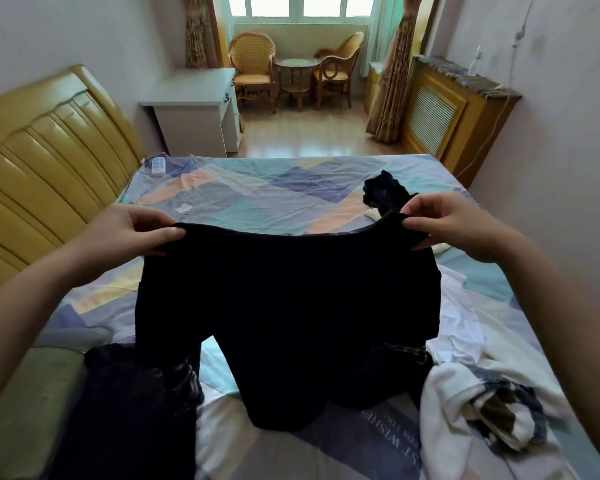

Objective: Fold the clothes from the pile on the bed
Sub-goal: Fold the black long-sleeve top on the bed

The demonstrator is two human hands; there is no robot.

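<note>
Now we pinch the black pants (288,306) by the waistband, left hand (136,230) and right hand (451,220) closed, legs drooping onto the bed (257,192).

The black knit garment (288,306) held up wide blocks the middle of the patchwork bedsheet (257,195); the dark folded cloth (129,410) at the bed's near-left corner runs off the bottom edge.

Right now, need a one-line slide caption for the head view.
Both hands, left and right, hold dark trousers up by the waistband above the patchwork bedsheet, unfolded clothes lying alongside.
</note>
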